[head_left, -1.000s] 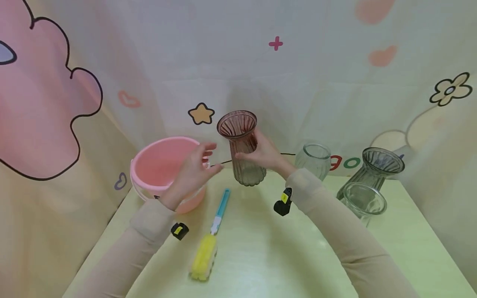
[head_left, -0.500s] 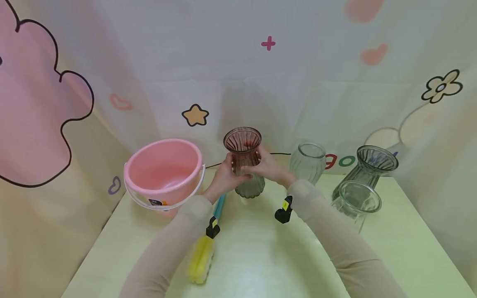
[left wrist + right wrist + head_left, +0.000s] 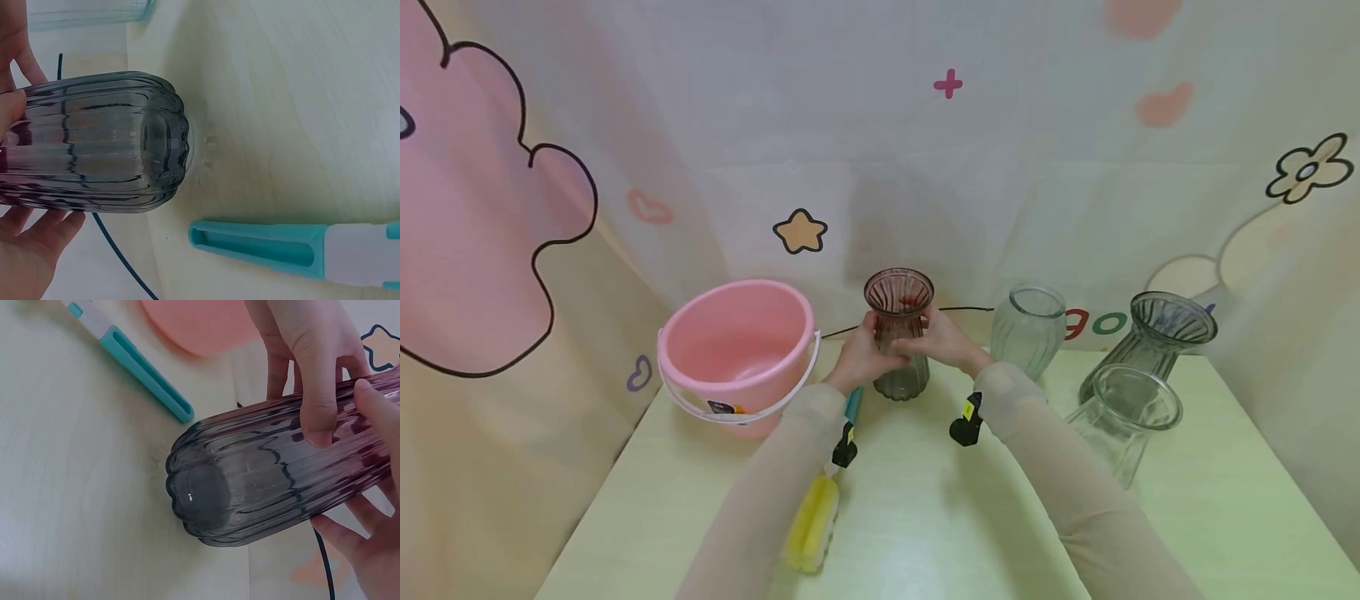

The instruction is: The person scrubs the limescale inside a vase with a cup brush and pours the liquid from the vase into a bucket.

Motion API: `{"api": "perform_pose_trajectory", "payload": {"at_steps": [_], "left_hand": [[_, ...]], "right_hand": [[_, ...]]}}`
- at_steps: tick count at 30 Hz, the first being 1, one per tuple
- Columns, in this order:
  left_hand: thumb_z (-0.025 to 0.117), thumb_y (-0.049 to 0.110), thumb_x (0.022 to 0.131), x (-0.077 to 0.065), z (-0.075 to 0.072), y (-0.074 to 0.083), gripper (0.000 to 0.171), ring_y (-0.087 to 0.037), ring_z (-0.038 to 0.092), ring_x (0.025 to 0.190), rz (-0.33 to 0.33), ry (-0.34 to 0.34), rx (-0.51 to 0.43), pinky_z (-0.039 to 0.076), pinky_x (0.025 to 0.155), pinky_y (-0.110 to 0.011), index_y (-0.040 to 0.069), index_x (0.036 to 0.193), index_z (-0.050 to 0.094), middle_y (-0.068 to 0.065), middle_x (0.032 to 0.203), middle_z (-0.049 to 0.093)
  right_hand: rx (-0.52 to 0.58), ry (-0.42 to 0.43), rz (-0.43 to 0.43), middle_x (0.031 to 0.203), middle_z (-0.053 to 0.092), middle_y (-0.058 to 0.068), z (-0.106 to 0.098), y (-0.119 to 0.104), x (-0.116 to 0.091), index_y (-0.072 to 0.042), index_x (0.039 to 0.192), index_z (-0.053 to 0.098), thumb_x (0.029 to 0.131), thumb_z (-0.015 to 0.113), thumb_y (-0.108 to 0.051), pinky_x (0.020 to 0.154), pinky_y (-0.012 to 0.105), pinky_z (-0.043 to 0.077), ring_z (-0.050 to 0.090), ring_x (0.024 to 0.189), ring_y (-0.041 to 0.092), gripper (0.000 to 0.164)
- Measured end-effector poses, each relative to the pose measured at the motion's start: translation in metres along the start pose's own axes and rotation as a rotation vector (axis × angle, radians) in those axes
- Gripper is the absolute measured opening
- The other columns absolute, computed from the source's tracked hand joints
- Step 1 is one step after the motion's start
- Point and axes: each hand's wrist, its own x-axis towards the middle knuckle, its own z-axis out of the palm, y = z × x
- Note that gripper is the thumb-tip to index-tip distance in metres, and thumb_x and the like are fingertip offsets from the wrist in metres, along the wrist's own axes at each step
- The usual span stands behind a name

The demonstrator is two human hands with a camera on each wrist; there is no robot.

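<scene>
Both hands grip a ribbed glass vase (image 3: 901,385) with a flared rim, purplish at the top and fading to grey at its scalloped base. My left hand (image 3: 861,354) wraps its left side, thumb across the front; my right hand (image 3: 946,337) holds the opposite side around the neck. In the left wrist view, the base of the vase (image 3: 112,137) is right at the pale table top, with a faint reflection beside it. The right wrist view has both thumbs on the near side of the glass, fingers partly hidden behind it.
A sponge brush with a teal handle (image 3: 262,247) and yellow head (image 3: 812,525) lies under my left forearm. A pink bucket (image 3: 775,387) stands left. To the right are a rounded clear vase (image 3: 1028,337), a grey flared vase (image 3: 1127,358) and another clear one (image 3: 1108,433).
My left hand has come right from beside the bucket and taken hold of the vase, which only the right hand held before. The vase has come down and stands more upright.
</scene>
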Motion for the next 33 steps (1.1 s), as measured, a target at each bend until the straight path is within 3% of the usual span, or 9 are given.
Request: {"api": "perform_pose_trajectory", "payload": {"at_steps": [14,21,25,28,30,33], "left_hand": [[0.078,0.025,0.07,0.01,0.009,-0.009,0.081,-0.028,0.05,0.118,-0.008,-0.013,-0.021,0.04,0.098,-0.042,0.009,0.134,0.032,-0.014,0.129,0.051],[0.078,0.023,0.071,0.01,0.012,-0.014,0.083,-0.029,0.048,0.12,-0.001,-0.006,-0.044,0.038,0.1,-0.042,0.008,0.138,0.03,-0.015,0.132,0.048],[0.077,0.023,0.072,-0.001,0.013,-0.008,0.09,-0.033,0.041,0.126,-0.036,0.006,-0.017,0.036,0.101,-0.045,0.003,0.142,0.024,-0.021,0.139,0.038],[0.075,0.028,0.074,-0.016,0.012,-0.002,0.092,-0.038,0.039,0.126,-0.124,0.017,0.034,0.036,0.099,-0.05,0.001,0.143,0.021,-0.022,0.144,0.029],[0.074,0.031,0.075,-0.026,0.011,0.0,0.089,-0.038,0.041,0.123,-0.174,0.028,0.074,0.037,0.097,-0.05,0.003,0.142,0.023,-0.022,0.142,0.029],[0.075,0.03,0.074,-0.04,0.011,0.002,0.082,-0.038,0.047,0.116,-0.185,0.059,0.093,0.04,0.093,-0.05,0.002,0.137,0.031,-0.021,0.135,0.038]], "right_hand": [[-0.043,0.028,0.026,0.142,0.036,0.01,0.004,0.009,0.004,-0.011,0.141,0.023,0.083,0.068,-0.023,0.101,0.049,0.035,0.033,0.132,0.032,0.074],[-0.059,0.07,-0.033,0.144,0.032,0.015,0.013,0.014,0.002,-0.009,0.143,0.018,0.085,0.066,-0.023,0.105,0.049,0.03,0.032,0.132,0.031,0.077],[-0.149,0.136,-0.045,0.145,0.03,0.015,0.019,0.019,-0.009,-0.009,0.144,0.018,0.086,0.064,-0.028,0.104,0.048,0.031,0.033,0.132,0.032,0.077],[-0.22,0.208,-0.067,0.144,0.033,0.016,0.019,0.02,-0.023,-0.007,0.144,0.02,0.086,0.062,-0.033,0.101,0.049,0.035,0.038,0.129,0.034,0.076],[-0.249,0.263,-0.087,0.142,0.036,0.016,0.017,0.019,-0.033,-0.008,0.145,0.022,0.087,0.061,-0.037,0.097,0.051,0.038,0.04,0.126,0.036,0.075],[-0.239,0.319,-0.115,0.137,0.042,0.016,0.015,0.018,-0.047,-0.012,0.144,0.027,0.086,0.061,-0.036,0.092,0.053,0.041,0.043,0.122,0.034,0.072]]}}
